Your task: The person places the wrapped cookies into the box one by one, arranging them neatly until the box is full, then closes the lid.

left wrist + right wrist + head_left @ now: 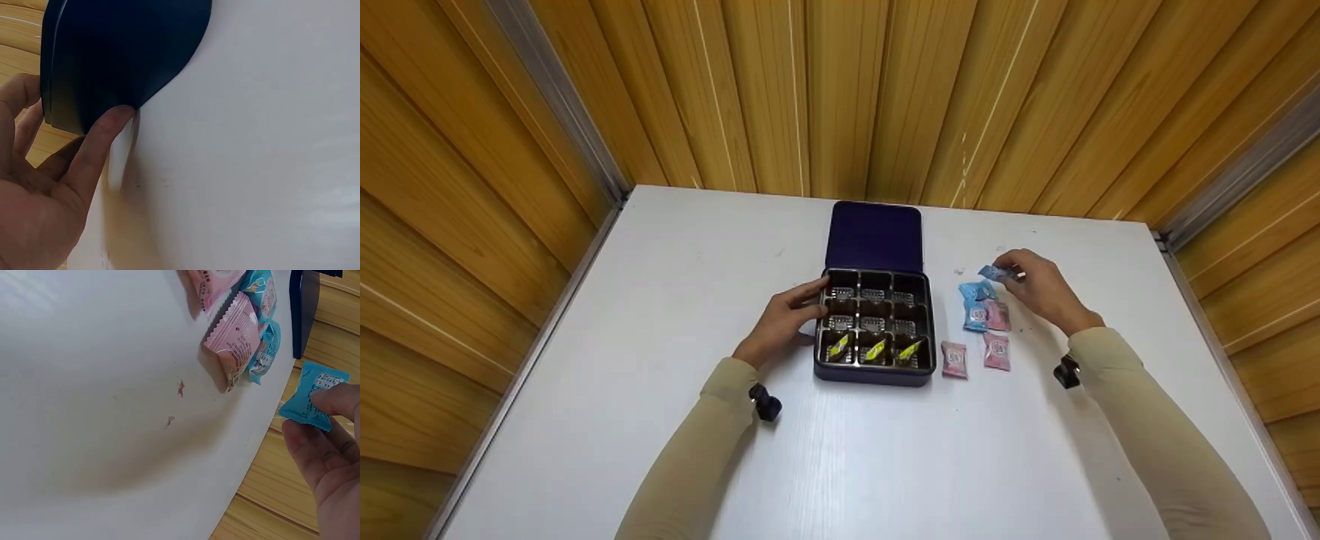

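An open dark blue tin box [875, 376] with a black tray of square compartments sits on the table. Yellow-wrapped candies [876, 350] lie in its front row; the other compartments hold none. My left hand [781, 324] grips the box's left side, and in the left wrist view its thumb presses the dark wall [129, 50] while fingers reach the rim. To the right, my right hand [1044, 289] pinches a blue-wrapped candy [316, 395] between thumb and fingers, raised above the table. Close below it lie blue candies [976, 316] and pink candies [997, 352], partly overlapping.
The box's lid [875, 236] lies folded back behind it. One pink candy [955, 359] is right beside the box's front right corner. A white table [720, 247] carries everything, with wood-patterned panels [840, 97] at the back and both sides.
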{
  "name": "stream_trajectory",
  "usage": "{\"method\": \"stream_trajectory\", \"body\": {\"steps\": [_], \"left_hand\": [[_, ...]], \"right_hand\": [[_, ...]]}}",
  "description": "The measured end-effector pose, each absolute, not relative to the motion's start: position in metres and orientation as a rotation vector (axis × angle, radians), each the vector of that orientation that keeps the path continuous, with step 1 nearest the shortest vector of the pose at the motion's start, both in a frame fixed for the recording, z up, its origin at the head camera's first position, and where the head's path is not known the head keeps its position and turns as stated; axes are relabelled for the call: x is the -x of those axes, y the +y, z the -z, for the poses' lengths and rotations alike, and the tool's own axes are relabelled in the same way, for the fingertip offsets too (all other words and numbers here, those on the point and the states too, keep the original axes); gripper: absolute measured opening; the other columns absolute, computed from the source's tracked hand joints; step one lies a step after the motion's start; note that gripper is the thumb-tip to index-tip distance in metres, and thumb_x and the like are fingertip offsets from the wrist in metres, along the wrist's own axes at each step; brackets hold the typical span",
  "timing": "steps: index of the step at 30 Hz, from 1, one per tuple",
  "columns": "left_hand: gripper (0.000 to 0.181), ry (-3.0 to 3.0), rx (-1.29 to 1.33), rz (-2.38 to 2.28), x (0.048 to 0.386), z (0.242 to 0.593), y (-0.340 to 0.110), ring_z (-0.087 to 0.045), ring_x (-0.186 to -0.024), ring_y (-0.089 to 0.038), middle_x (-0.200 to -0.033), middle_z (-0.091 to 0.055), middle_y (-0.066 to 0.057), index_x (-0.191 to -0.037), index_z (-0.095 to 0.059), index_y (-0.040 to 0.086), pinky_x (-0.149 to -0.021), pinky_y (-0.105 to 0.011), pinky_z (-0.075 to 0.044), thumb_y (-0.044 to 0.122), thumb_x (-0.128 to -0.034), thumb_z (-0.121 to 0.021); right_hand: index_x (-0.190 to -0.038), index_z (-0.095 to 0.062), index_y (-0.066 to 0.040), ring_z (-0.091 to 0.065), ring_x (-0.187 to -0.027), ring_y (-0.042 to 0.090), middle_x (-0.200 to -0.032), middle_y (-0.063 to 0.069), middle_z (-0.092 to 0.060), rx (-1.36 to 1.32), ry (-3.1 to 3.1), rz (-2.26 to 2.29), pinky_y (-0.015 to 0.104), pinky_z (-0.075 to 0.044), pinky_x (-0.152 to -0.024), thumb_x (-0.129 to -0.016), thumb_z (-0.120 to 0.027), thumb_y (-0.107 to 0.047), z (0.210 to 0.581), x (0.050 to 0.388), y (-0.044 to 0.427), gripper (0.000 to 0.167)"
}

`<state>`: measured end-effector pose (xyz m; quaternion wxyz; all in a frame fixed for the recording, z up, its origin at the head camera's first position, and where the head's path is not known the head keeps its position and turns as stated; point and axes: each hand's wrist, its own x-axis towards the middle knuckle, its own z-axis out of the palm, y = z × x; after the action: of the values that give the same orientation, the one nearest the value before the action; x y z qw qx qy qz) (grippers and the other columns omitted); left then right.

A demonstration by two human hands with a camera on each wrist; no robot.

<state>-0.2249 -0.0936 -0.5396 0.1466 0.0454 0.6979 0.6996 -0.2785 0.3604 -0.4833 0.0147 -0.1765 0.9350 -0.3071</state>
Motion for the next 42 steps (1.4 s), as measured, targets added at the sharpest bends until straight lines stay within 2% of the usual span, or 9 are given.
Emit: {"method": "stream_trajectory", "body": {"steps": [17, 30, 42], "left_hand": [[0.062, 2.013, -0.13, -2.028, 0.223, 0.54, -0.093, -0.058, -0.135, -0.033, -0.157, -0.054, -0.011, -0.159, -0.052, 0.025, -0.08, -0.055, -0.064, 0.012, -0.1014, -0.071], [0.062, 2.0, -0.137, -2.022, 0.223, 0.542, -0.095, -0.058, -0.135, -0.033, -0.157, -0.054, -0.01, -0.16, -0.051, 0.028, -0.081, -0.052, -0.065, 0.014, -0.103, -0.069], [0.062, 1.997, -0.166, -2.032, 0.223, 0.542, -0.096, -0.059, -0.134, -0.033, -0.155, -0.056, -0.013, -0.161, -0.05, 0.026, -0.081, -0.054, -0.064, 0.014, -0.103, -0.069]], "right_hand": [[-0.132, -0.061, 0.004, -0.062, -0.12, 0.043, -0.131, 0.025, -0.061, 0.62, 2.86, 0.986, 0.06, -0.051, -0.106, -0.1, -0.064, 0.011, 0.473, 0.276, 0.339, 0.034], [-0.124, -0.067, 0.003, -0.069, -0.109, 0.039, -0.12, 0.02, -0.067, 0.809, 2.905, 0.99, 0.055, -0.059, -0.095, -0.096, -0.067, 0.014, 0.469, 0.274, 0.319, 0.03], [-0.125, -0.068, 0.0, -0.069, -0.111, 0.036, -0.12, 0.017, -0.068, 0.871, 2.875, 0.975, 0.051, -0.06, -0.096, -0.097, -0.069, 0.012, 0.461, 0.272, 0.303, 0.031]]}}
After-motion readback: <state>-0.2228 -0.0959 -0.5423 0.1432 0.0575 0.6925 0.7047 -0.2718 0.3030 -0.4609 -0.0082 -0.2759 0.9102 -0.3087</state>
